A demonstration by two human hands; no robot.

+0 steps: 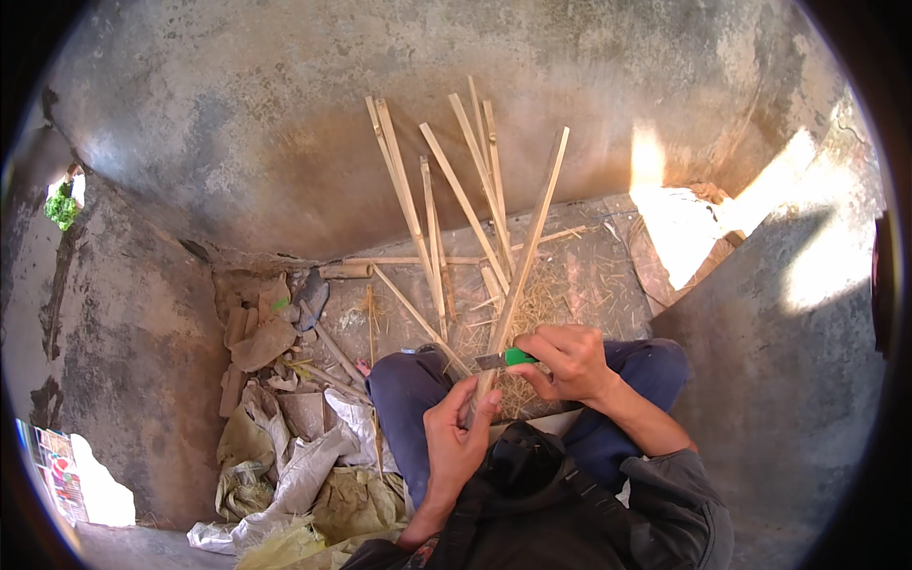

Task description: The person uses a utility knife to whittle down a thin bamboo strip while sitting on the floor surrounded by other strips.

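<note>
A long, pale strip of bamboo or wood (535, 233) slants up and away from my lap. My left hand (454, 429) is closed around its near end, thumb on one side and fingers on the other. In my right hand (573, 363) is a knife (518, 356) with a green handle. Its short dark blade lies across the strip, just above my left hand. My right fingers wrap the handle and hide part of it. Beyond my hands, several similar strips (463, 195) lean against the far wall.
Thin shavings (546, 294) litter the floor between my knees. Crumpled sacks (313, 465) lie at the left, below broken tile pieces (264, 344) and a spade-like tool (311, 296). Stained walls (456, 57) stand ahead and on both sides. Cardboard (655, 242) lies at the right.
</note>
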